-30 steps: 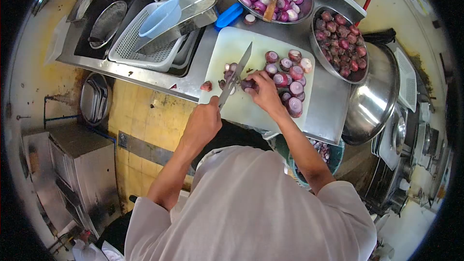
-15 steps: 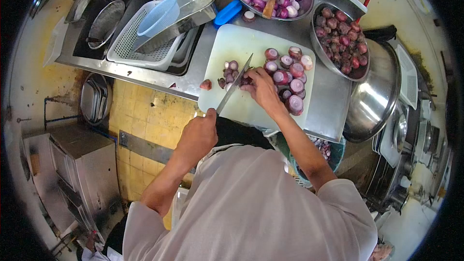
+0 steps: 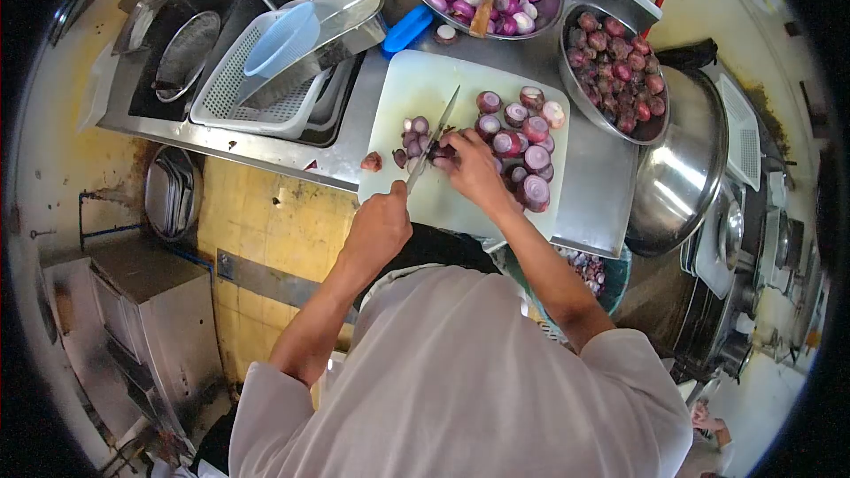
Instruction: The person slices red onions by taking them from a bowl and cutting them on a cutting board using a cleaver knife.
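Observation:
My left hand (image 3: 379, 226) is closed around the handle of a kitchen knife (image 3: 443, 117), its blade slanting up over the white cutting board (image 3: 416, 204). Close beside the blade, the bent fingers of my right hand (image 3: 474, 168) pinch a red onion, mostly hidden under them. Small onion end pieces (image 3: 414, 134) lie left of the blade. To the right of my fingers sit several red onions with cut ends (image 3: 536, 158). One brownish-red piece (image 3: 371, 162) rests at the board's left edge.
Behind the board stands a metal bowl (image 3: 558, 0) of peeled onions with another knife (image 3: 485, 2) on top. A second bowl (image 3: 574, 93) holds unpeeled onions. A sink with a white basket (image 3: 208, 119) is left; a bin (image 3: 620, 288) sits below. Part of a person (image 3: 706, 425) shows lower right.
My left hand has moved slightly up and right, bringing the knife closer to my right fingers, and the blade stands a little steeper. The whole view has shifted slightly.

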Available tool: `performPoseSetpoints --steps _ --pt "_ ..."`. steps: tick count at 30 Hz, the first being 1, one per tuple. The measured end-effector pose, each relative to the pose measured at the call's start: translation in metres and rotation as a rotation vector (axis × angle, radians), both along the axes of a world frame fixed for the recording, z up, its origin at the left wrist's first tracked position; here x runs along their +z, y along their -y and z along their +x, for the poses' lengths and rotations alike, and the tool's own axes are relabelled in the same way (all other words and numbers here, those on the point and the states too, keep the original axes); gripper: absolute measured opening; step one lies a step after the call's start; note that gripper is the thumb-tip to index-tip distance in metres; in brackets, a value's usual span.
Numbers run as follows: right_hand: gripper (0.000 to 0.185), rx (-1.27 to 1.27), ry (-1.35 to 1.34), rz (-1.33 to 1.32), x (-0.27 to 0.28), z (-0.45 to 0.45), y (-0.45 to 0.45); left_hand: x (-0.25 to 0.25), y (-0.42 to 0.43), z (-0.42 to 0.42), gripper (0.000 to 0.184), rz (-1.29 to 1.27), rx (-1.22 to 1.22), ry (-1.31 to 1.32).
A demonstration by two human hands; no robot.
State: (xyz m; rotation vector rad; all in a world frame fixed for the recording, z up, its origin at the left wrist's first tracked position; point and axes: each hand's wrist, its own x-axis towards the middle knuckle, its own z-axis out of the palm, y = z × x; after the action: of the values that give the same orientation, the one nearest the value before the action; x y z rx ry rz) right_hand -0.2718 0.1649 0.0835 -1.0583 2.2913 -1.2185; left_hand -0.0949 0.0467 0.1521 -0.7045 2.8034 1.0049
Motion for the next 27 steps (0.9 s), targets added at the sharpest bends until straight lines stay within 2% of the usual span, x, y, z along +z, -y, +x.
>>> performPoseSetpoints --steps 7,14,17,20,22,24,27 --pt "0.033 0.010 -0.075 -0.029 -0.013 -0.007 0.001 0.042 0.003 0.015 0.010 -0.020 -0.015 0.051" --pt "0.033 0.072 -0.103 0.041 -0.010 -0.010 0.003 0.051 -0.005 0.029 0.010 0.013 -0.011 0.138" --pt "0.035 0.089 -0.143 0.041 -0.014 -0.012 0.004 0.033 -0.010 0.014 0.016 0.011 -0.005 0.076" --pt "0.037 0.106 -0.191 0.061 -0.018 -0.011 0.003 -0.036 -0.008 -0.016 0.017 -0.042 0.001 -0.060" --pt "0.039 0.101 -0.232 0.068 -0.018 -0.007 0.000 -0.054 -0.008 -0.029 0.017 -0.031 0.033 -0.059" --pt "0.042 0.079 -0.115 0.016 -0.016 -0.004 -0.008 -0.063 -0.008 -0.034 0.017 -0.013 0.042 -0.061" --pt "0.043 0.071 -0.023 0.075 -0.021 -0.008 -0.021 -0.072 -0.004 -0.029 0.015 -0.026 0.055 -0.120"
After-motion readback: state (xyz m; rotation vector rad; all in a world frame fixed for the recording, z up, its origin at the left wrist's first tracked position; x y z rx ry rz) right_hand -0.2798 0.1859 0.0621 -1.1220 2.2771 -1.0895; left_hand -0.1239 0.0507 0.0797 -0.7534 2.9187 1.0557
